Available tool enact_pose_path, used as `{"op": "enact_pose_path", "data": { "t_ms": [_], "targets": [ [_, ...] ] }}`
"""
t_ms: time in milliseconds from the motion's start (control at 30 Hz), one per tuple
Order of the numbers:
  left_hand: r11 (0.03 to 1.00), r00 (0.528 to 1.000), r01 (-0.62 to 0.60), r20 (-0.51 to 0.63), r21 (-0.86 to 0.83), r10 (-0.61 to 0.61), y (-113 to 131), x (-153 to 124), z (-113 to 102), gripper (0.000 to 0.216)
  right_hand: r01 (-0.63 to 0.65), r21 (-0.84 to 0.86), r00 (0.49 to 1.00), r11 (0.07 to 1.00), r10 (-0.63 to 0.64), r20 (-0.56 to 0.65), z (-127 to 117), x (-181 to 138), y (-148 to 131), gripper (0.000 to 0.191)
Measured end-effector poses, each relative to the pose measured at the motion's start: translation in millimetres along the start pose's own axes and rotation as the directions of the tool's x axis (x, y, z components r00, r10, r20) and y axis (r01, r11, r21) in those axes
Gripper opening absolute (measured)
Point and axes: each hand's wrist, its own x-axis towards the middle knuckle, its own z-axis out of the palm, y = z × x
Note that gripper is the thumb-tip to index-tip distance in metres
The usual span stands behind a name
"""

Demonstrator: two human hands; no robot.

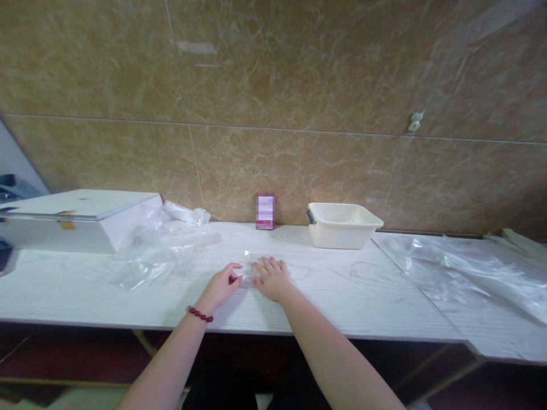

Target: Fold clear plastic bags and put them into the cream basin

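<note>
A small clear plastic bag [251, 258] lies flat on the white wood-grain table, partly covered by my hands. My right hand [272, 278] rests palm down on it, fingers spread. At the bag's left edge, my left hand [223, 285] is curled, its thumb and fingers closed at the plastic; the exact grip is hard to make out. A red bead bracelet [199, 314] circles my left wrist. Behind my hands, a small purple-pink box with a blurred front [265, 212] stands upright against the wall.
A cream plastic bin [345, 226] with a grey handle stands at the back right. On the left is a large white box [81, 219], with crumpled clear bags [160, 250] beside it. More clear plastic sheeting [465, 270] covers the right side. The table's front edge [363, 336] runs near my forearms.
</note>
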Motion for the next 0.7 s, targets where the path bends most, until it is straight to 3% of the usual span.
{"op": "enact_pose_path", "data": {
  "t_ms": [300,400,500,633,700],
  "targets": [
    [0.953,0.984,0.169,0.009,0.251,-0.177,4.2,3.5,-10.0,0.036,-0.009,-0.030,0.999,1.000,0.010,0.041,-1.4,0.5,-2.2,0.059],
    [0.951,1.000,0.027,-0.019,0.307,-0.023,18.4,13.8,-7.0,0.034,0.004,-0.032,0.999,0.999,-0.002,0.040,-1.4,1.5,-1.8,0.058],
    [0.966,0.982,-0.179,0.094,0.185,0.164,38.0,28.2,8.7,0.031,0.023,-0.054,0.997,0.998,-0.020,0.069,-4.9,1.0,-1.9,0.055],
    [0.958,0.942,-0.274,0.221,0.078,0.252,48.3,45.9,35.6,0.032,0.045,-0.089,0.992,0.995,-0.033,0.125,-10.7,0.1,-2.8,0.053],
    [0.958,0.944,-0.272,0.218,0.094,0.247,43.8,51.2,44.7,0.035,0.041,-0.086,0.992,0.995,-0.030,0.123,-10.9,0.8,-2.4,0.054]
  ]
}}
